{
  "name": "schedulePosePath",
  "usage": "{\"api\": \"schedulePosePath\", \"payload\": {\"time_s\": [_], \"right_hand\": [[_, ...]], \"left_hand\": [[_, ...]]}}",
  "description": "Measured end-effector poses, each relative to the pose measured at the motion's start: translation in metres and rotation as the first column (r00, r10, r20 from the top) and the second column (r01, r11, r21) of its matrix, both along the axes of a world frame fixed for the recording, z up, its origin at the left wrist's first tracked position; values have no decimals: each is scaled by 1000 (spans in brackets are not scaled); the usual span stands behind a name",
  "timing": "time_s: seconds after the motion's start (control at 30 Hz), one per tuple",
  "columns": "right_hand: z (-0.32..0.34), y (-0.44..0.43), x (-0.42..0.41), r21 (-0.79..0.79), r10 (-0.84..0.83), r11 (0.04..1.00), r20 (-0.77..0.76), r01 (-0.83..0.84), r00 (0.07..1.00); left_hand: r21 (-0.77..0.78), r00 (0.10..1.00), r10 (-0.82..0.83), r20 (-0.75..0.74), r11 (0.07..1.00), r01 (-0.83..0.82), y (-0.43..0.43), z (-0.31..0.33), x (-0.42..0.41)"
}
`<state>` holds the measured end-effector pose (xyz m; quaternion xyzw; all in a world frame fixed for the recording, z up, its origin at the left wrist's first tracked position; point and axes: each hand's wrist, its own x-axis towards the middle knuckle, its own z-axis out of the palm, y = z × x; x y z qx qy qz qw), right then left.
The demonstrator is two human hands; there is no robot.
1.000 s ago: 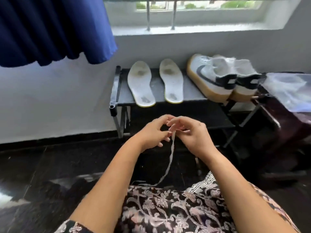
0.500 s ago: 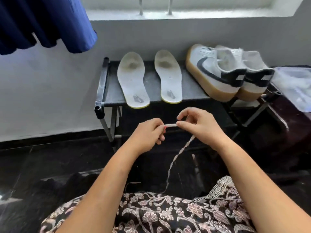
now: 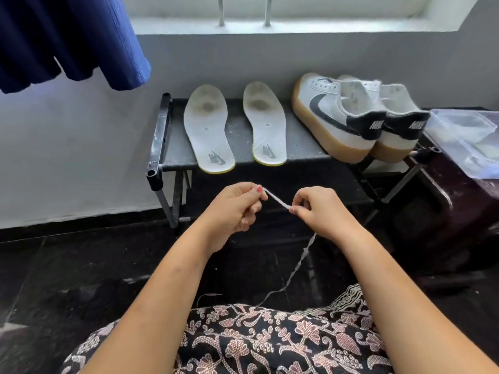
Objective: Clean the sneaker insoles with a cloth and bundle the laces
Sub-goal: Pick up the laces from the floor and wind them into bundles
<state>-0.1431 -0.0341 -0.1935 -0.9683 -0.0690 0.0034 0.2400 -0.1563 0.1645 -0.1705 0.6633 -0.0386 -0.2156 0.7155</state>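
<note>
Before the bench (image 3: 239, 136), left hand (image 3: 233, 209) and right hand (image 3: 322, 209) pinch a white shoelace (image 3: 278, 201) taut. Bundling step, probably; next needs even folds.

A low dark fabric shelf (image 3: 299, 151) on a black tube frame (image 3: 159, 136) stands on the dark glossy floor (image 3: 81, 265), against a pale wall. Two white insoles lie flat on it, side by side and apart, heels toward the front: the left insole (image 3: 208, 130) overhangs the front edge slightly, the right insole (image 3: 266, 125) reaches it. At the right end, two white gum-soled sneakers (image 3: 332, 114) sit touching, heels forward.
</note>
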Motion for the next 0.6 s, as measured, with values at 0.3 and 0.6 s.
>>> {"api": "schedulePosePath", "payload": {"time_s": [0.3,0.6], "right_hand": [[-1,41,-9,85,204,979,-304,-187,931],[31,37,-16,496,465,847,-518,-191,718]], "left_hand": [[-485,952,267,-152,819,-307,1,3,6],[0,962,246,117,969,-247,-8,-21,11]]}}
